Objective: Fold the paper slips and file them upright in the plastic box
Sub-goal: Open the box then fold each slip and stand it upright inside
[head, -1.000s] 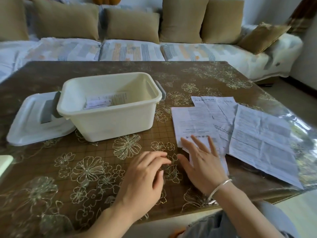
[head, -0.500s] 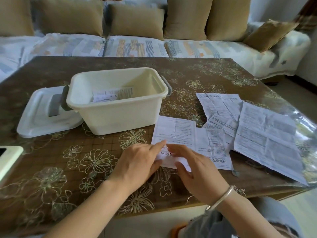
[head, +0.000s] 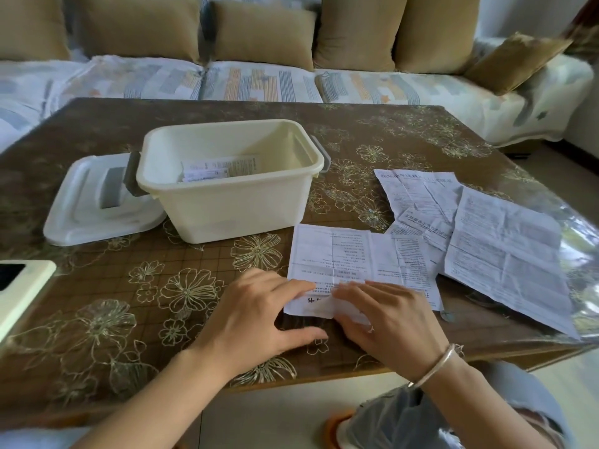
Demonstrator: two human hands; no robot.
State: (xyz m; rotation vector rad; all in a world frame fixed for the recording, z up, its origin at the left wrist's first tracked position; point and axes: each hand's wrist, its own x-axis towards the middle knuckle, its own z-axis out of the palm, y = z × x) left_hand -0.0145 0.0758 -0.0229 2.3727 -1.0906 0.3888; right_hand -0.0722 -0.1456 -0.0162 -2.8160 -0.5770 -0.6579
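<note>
A printed paper slip (head: 340,254) lies unfolded on the table in front of me. My left hand (head: 259,315) and my right hand (head: 389,325) both hold its near edge, which is lifted off the table and curled back over the sheet. The cream plastic box (head: 227,205) stands open behind the slip, to the left. Folded slips (head: 220,168) stand inside it against the far wall.
The box's white lid (head: 84,215) lies left of the box. More unfolded sheets (head: 505,254) and a creased one (head: 421,196) cover the table's right side. A phone (head: 19,286) sits at the left edge. A sofa with cushions runs behind the table.
My right hand slid one slip left from the pile to in front of me. Both hands then took its near edge and lifted it into a fold.
</note>
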